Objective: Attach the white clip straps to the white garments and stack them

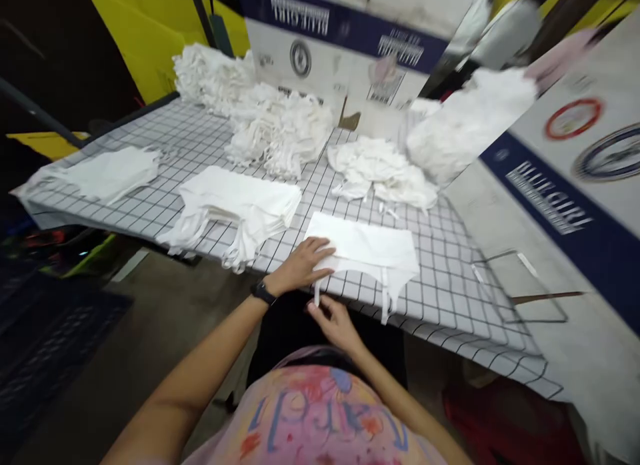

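white garment (pixel 370 242) | left hand (pixel 303 265) on it, fingers spread | right hand (pixel 337 326) pinching strap (pixel 317 292) | cartons (pixel 340 68) read "blue girl"

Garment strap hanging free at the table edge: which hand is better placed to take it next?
Right, probably: the right hand is nearer the free strap, while the left hand rests on the white garment, farther away.

Left hand (pixel 306 264) lies spread; right hand (pixel 334 323) pinches.
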Available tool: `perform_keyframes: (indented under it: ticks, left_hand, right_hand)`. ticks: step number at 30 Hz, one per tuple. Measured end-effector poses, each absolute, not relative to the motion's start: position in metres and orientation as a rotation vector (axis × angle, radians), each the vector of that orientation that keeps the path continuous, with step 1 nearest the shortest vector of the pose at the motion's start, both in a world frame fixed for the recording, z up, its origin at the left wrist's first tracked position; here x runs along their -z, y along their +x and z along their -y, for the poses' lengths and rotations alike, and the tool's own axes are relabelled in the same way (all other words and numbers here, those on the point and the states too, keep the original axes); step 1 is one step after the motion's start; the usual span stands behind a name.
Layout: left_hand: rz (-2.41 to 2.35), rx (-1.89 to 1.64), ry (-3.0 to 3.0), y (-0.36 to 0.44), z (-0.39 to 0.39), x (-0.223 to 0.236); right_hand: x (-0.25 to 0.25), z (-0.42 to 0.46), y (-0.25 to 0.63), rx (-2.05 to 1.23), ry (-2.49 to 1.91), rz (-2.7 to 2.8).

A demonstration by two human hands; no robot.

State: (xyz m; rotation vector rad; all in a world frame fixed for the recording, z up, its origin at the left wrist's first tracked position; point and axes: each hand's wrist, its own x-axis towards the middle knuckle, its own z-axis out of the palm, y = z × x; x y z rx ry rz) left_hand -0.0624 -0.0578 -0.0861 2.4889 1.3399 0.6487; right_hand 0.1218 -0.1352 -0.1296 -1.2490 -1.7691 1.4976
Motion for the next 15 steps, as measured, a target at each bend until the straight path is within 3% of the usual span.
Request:
perform_keyframes:
  ticks: [5, 15]
  left_hand:
    - [-1.389, -0.657, 2.516, -0.062, 0.056, 0.089]
    - [-1.393, -0.691, 2.515, -0.061, 0.053, 0.089]
  right_hand:
    - [0.142, 0.124, 0.113, -1.661, -1.301, 1.562]
    - [0.167, 0.15, 0.142, -1.701, -1.333, 1.875]
